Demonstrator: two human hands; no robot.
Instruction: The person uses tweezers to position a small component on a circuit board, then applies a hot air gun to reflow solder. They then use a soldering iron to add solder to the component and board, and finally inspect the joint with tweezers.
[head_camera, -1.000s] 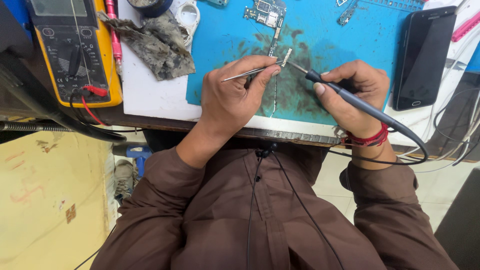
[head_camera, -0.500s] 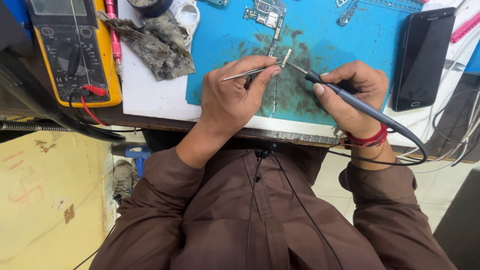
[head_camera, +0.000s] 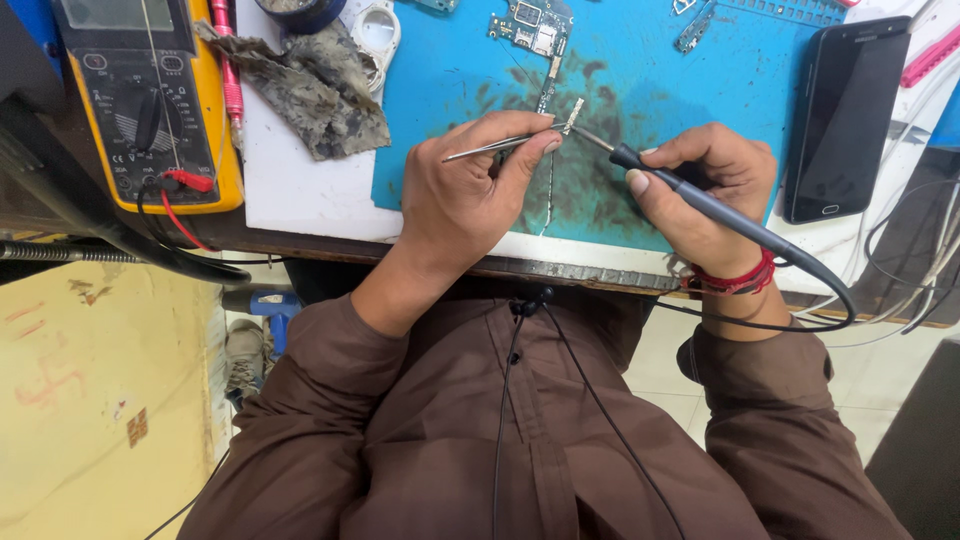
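My left hand (head_camera: 470, 195) pinches thin metal tweezers (head_camera: 497, 147) whose tips hold a small metal part (head_camera: 573, 115) over the blue work mat (head_camera: 660, 70). A narrow flex strip (head_camera: 549, 190) hangs down from near that part across the mat's dark stained patch. My right hand (head_camera: 705, 190) grips a dark soldering iron (head_camera: 700, 200) like a pen; its fine tip touches the small part from the right. The iron's cable (head_camera: 840, 300) loops off past my right wrist, which wears a red thread band.
A circuit board (head_camera: 535, 25) lies at the mat's top. A black phone (head_camera: 845, 115) lies at right, a yellow multimeter (head_camera: 150, 100) with red lead at left, a dirty grey rag (head_camera: 310, 90) and a pink tool (head_camera: 228, 65) beside it. The table edge runs under my wrists.
Both hands stay nearly where they were; the tweezers and the iron tip remain together at the small part.
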